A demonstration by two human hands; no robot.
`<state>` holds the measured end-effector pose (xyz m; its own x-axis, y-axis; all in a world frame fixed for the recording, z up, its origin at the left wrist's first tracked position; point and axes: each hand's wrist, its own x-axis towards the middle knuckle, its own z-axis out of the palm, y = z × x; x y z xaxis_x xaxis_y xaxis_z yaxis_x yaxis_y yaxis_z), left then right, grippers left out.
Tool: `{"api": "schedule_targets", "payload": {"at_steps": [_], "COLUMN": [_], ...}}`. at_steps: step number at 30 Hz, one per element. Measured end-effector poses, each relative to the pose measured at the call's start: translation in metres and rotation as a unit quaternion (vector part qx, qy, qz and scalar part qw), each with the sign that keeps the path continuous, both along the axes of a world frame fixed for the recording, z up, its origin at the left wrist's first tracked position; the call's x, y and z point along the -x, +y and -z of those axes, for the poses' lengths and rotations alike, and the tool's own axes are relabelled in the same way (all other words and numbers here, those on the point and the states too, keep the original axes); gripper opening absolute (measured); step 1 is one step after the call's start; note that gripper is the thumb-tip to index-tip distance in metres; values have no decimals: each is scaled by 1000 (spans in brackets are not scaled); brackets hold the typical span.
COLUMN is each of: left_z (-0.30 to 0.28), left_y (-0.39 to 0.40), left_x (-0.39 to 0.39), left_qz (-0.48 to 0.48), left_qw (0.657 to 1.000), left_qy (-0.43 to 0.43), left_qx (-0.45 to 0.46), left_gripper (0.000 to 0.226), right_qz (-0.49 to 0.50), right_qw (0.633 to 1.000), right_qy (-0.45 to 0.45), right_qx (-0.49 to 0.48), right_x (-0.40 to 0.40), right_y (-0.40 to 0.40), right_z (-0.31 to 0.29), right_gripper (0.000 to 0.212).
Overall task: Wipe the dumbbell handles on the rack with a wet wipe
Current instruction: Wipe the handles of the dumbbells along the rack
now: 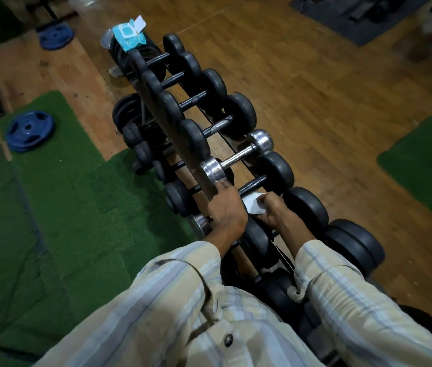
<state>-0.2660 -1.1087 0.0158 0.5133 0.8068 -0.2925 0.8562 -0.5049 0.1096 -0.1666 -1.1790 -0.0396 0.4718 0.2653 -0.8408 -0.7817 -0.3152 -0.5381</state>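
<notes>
A long dumbbell rack [183, 144] runs from near me toward the upper left, holding several black dumbbells and one chrome dumbbell [238, 157]. My right hand [273, 210] is closed around a white wet wipe [253, 205], pressing it on the handle of a near black dumbbell [307, 205]. My left hand [226, 207] grips the left end of that dumbbell beside the rack's rail, just below the chrome dumbbell's head. The handle under my hands is mostly hidden. A teal wet wipe packet [130, 34] lies on the far end of the rack.
Two blue weight plates [30, 131] [56, 37] lie on the floor to the left. Green turf mats [58, 197] flank the rack; wood floor [315, 88] stretches to the right. Smaller dumbbells [140, 152] sit on a lower tier. A dark mat with equipment [363, 14] is at the top right.
</notes>
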Motion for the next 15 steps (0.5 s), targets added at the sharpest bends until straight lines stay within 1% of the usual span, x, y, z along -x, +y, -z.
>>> {"api": "schedule_targets", "payload": {"at_steps": [2, 4, 5, 9, 13, 15], "left_z": [-4, -10, -13, -24, -33, -34], "left_y": [-5, -12, -15, -30, -37, -40], "left_x": [2, 4, 5, 8, 10, 12], "left_qz": [0, 0, 1, 17, 26, 34], "left_qw": [1000, 999, 999, 997, 994, 993], "left_qy": [2, 2, -1, 5, 23, 38], "left_qx": [16, 39, 51, 69, 100, 110], "left_gripper": [82, 93, 99, 125, 148, 157], "right_qz": [19, 21, 15, -40, -62, -78], "right_qw": [1000, 1000, 1000, 996, 991, 984], "right_qy": [3, -14, -25, -80, -122, -159], "right_qx": [6, 0, 1, -5, 0, 9], "right_x": [1, 2, 2, -1, -3, -3], "right_y": [-3, -6, -8, -22, -33, -39], "right_z": [-2, -13, -17, -23, -23, -23], "right_gripper": [42, 30, 27, 39, 39, 35]}}
